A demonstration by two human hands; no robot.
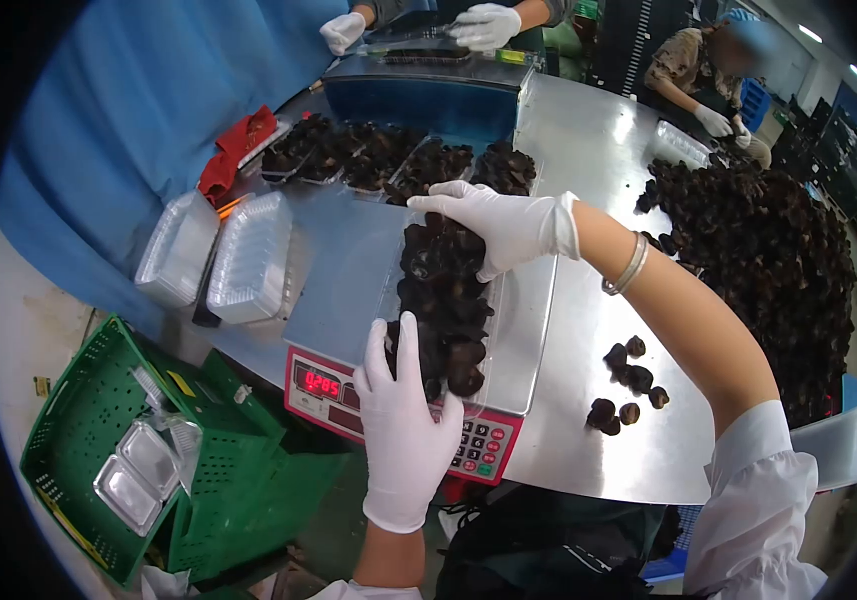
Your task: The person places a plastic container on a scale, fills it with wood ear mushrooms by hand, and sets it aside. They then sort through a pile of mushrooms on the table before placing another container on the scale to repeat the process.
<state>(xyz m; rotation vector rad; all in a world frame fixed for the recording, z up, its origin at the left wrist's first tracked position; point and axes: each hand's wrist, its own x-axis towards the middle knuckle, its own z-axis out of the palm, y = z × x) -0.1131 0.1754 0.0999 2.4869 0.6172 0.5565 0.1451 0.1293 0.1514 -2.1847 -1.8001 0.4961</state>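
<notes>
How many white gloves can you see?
6. The wearer's left glove and right glove are over the scale. Two gloves are on a person across the table, and two more on a person at the upper right. Others may be hidden.

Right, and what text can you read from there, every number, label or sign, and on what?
"0.285", in red digits on the display of the scale; its decimal point is faint.
"9", "6", "3", on keys of the scale's keypad.
Red and green keys beside them: too small to read.
Print below the display: too small.
Yellow label on the green crate: blurred.
White marks on the dark cloth: unreadable.
</notes>
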